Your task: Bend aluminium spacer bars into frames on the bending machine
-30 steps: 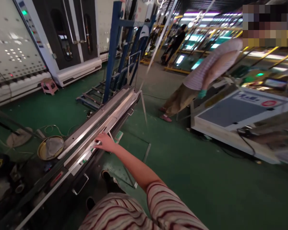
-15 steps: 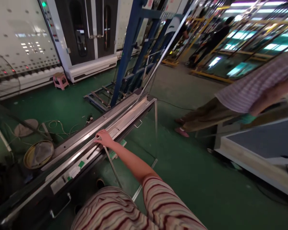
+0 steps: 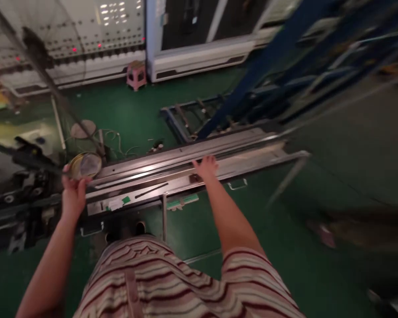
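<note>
Both hands are on the long rail [image 3: 185, 165]: right hand [image 3: 205, 167] flat and open on its middle, left hand [image 3: 73, 191] seemingly curled at its end, grip unclear. It looks like positioning; next calls for a steady two-handed hold

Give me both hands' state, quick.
Left hand: at the metal bench's left end; grip cannot be told.
Right hand: open, resting flat on the bench.

A pink stool [image 3: 135, 75] stands on the green floor [image 3: 132, 112] before white machinery [image 3: 199, 55], beside a blurred, probably blue rack [image 3: 252, 92].
</note>
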Available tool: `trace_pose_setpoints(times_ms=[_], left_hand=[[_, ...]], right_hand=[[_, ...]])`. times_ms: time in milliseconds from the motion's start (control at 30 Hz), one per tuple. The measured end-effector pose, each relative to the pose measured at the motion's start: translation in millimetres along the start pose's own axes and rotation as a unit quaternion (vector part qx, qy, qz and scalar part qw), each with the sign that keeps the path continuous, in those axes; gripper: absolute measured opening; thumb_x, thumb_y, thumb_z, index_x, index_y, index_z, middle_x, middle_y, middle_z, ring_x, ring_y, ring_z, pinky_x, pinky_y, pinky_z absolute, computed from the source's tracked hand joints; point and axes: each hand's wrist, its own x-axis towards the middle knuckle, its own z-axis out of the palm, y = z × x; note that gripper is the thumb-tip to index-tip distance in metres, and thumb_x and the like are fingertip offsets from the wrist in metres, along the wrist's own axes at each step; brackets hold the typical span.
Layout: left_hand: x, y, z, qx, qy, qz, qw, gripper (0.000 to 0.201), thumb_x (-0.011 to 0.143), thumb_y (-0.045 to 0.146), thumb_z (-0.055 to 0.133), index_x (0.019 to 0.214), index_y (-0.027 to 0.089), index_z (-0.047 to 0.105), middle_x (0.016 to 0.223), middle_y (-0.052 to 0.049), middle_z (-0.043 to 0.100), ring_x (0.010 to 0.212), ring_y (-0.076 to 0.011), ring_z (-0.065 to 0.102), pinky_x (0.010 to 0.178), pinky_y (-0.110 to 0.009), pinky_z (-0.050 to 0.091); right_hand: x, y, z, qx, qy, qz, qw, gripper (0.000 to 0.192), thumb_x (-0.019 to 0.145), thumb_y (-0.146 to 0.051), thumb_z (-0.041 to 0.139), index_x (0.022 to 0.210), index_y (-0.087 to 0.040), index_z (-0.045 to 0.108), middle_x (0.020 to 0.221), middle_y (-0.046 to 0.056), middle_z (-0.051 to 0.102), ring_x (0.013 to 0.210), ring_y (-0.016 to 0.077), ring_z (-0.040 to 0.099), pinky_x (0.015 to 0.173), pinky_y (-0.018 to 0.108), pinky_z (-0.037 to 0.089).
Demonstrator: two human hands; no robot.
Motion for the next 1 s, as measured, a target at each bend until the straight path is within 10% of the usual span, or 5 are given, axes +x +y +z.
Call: trace_pose_setpoints(times_ms=[233, 400, 600, 1000], left_hand=[[23.8, -50.9, 49.6, -0.058, -0.021, -0.013, 0.998, 0.069, 0.099, 0.033, 0.048, 0.158, 0.019, 0.015, 0.1, -0.011, 0.073, 0.094, -0.0197, 0.071, 0.087, -0.033, 0.055], [25.0, -88.8, 25.5, -0.025, 0.013, -0.045, 0.999, 0.065, 0.101, 0.031, 0.043, 0.158, 0.017, 0.015, 0.095, -0.01, 0.073, 0.093, -0.0203, 0.071, 0.096, -0.038, 0.052], [28.1, -180.8, -93.2, 0.008, 0.061, -0.079, 0.995, 0.063, 0.101, 0.028, 0.042, 0.157, 0.019, 0.015, 0.093, -0.007, 0.071, 0.089, -0.0187, 0.071, 0.09, -0.035, 0.054], [26.2, -400.7, -400.9, 0.055, 0.098, -0.091, 0.989, 0.059, 0.101, 0.028, 0.04, 0.154, 0.016, 0.018, 0.092, -0.008, 0.071, 0.089, -0.0193, 0.072, 0.088, -0.033, 0.054]], right_hand=[[38.4, -13.6, 31.4, -0.047, -0.015, -0.004, 0.999, 0.071, 0.1, -0.052, 0.036, 0.142, 0.005, 0.046, 0.146, 0.03, 0.042, 0.14, 0.0385, 0.035, 0.111, 0.053, 0.034], [17.4, -57.9, 30.3, -0.112, -0.036, -0.033, 0.993, 0.061, 0.101, -0.052, 0.035, 0.124, -0.003, 0.064, 0.122, 0.025, 0.062, 0.121, 0.0382, 0.053, 0.103, 0.053, 0.036], [-67.4, -175.4, 50.7, -0.197, -0.039, -0.112, 0.973, 0.069, 0.096, -0.063, 0.042, 0.106, 0.0, 0.07, 0.098, 0.023, 0.067, 0.107, 0.0394, 0.06, 0.101, 0.051, 0.035], [-302.9, -487.6, 99.4, -0.215, -0.07, -0.153, 0.962, 0.079, 0.093, -0.071, 0.039, 0.094, 0.0, 0.073, 0.09, 0.024, 0.067, 0.104, 0.0378, 0.062, 0.1, 0.05, 0.036]])
